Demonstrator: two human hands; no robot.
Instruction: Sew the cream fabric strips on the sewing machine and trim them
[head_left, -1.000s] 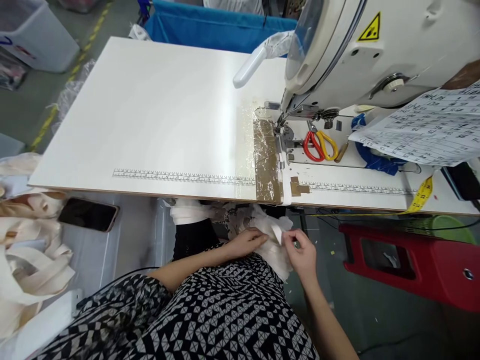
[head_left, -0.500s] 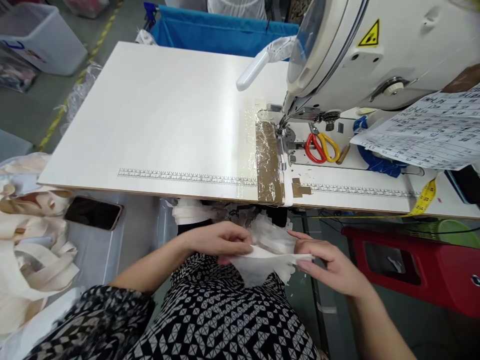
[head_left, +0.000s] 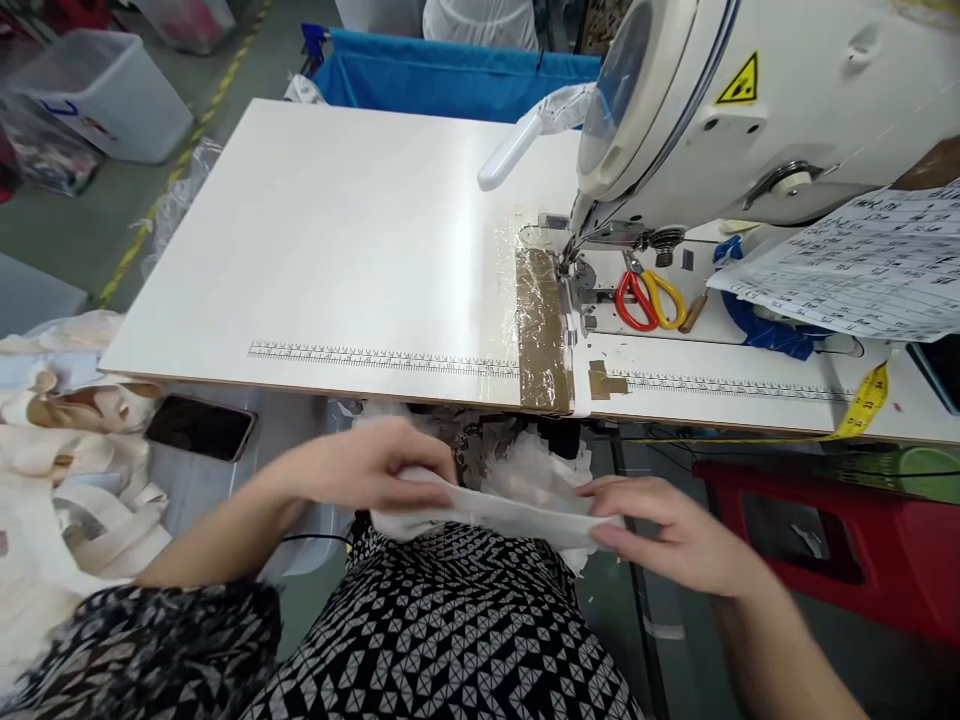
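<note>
White cloth [head_left: 517, 515] stretches along the near side of the table [head_left: 360, 250], pinched by left hand [head_left: 379, 465] and right hand [head_left: 667, 525].

Pale fabric [head_left: 517, 514] in left grip [head_left: 379, 465] and right grip [head_left: 667, 525], white table [head_left: 360, 240], sewing machine [head_left: 810, 110]

Bright, diffuse illumination; glare whitens the sewing-machine tabletop [head_left: 360, 240] toward twelve o'clock, shade darkens the floor [head_left: 690, 670] at five. Motion blur softens the left hand [head_left: 367, 465] at eight; wide-angle distortion stretches the edges.
</note>
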